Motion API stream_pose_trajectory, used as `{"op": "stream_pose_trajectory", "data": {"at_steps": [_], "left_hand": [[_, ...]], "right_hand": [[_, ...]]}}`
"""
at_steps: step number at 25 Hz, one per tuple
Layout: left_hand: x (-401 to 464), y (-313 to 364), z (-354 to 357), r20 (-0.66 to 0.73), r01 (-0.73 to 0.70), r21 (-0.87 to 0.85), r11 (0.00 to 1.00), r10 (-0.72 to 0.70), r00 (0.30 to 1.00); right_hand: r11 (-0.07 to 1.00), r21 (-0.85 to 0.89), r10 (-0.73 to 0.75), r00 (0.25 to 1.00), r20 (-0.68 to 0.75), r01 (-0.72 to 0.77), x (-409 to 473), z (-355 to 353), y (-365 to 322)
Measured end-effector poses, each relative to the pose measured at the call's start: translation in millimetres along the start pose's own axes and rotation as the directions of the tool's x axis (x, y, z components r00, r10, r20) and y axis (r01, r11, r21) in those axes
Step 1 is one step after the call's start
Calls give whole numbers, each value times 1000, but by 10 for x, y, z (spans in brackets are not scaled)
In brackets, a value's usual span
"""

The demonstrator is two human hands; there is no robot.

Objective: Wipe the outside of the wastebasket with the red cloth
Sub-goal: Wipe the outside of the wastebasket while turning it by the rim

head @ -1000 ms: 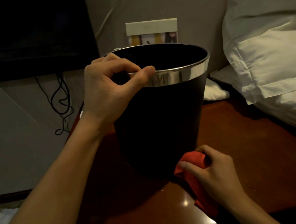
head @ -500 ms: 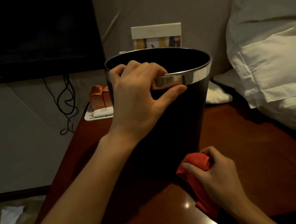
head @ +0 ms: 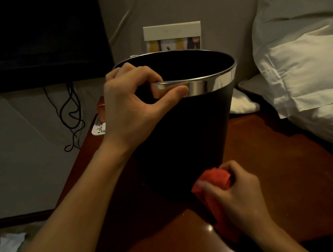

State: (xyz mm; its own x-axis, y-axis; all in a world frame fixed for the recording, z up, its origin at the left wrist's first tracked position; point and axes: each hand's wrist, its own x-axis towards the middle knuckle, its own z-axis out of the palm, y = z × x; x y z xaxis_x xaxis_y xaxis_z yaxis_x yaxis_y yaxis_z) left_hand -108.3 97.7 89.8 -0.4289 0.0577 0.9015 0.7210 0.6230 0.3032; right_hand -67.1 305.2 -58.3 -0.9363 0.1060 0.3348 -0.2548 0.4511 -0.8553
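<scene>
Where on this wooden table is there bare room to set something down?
Bare patches of the reddish-brown wooden table: right of the black metal-rimmed wastebasket, toward the white pillows; front-left, under the forearm. Crowded: behind the wastebasket.

We cannot see the base of the wastebasket (head: 183, 127); its dark wall merges with shadow on the counter (head: 274, 152). The left hand (head: 134, 107) covers part of the chrome rim, and its fingers (head: 121, 69) disappear inside. The red cloth (head: 214, 185) is partly covered by the right hand (head: 240, 197); whether it touches the wall we cannot tell. Orange packets (head: 100, 108) and a white tray (head: 97, 128) show only as slivers behind the left hand. The pillows (head: 305, 73) run off the right edge.
</scene>
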Motion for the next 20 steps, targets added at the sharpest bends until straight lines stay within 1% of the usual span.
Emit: {"op": "stream_pose_trajectory", "data": {"at_steps": [1,3,7,9,10,11,13,16,18,19,20], "left_hand": [[-3,4,6,-1,3,-5,1000,-3,1000],[-1,22,5,-4,21,-13,1000,-21,1000],[-6,27,4,0,34,-14,999,-34,999],[-8,26,-4,7,41,-12,999,-41,999],[-5,23,-9,5,45,-11,999,-45,999],[-3,19,-10,4,46,-14,999,-46,999],[-1,20,-6,-1,41,-26,999,-41,999],[-3,24,-6,0,38,-38,999,-38,999],[4,26,-13,11,45,-34,998,-45,999],[8,28,-17,13,46,-34,998,-46,999],[8,30,-16,14,45,-39,998,-44,999]], "right_hand": [[999,-35,8,999,34,-7,-31,13,45],[998,-61,-28,999,26,30,26,-18,21],[985,34,-163,975,-152,170,327,-251,-378],[970,87,-208,957,-202,229,434,-337,-545],[966,109,-209,955,-212,236,450,-338,-559],[969,129,-182,962,-204,211,436,-311,-519],[986,127,-89,985,-148,109,317,-197,-316],[998,45,47,999,-7,-46,63,-60,12],[998,-10,55,996,67,-54,30,-65,64],[999,-27,30,997,65,-28,67,-94,39],[1000,-22,1,999,32,0,131,-136,-21]]}}
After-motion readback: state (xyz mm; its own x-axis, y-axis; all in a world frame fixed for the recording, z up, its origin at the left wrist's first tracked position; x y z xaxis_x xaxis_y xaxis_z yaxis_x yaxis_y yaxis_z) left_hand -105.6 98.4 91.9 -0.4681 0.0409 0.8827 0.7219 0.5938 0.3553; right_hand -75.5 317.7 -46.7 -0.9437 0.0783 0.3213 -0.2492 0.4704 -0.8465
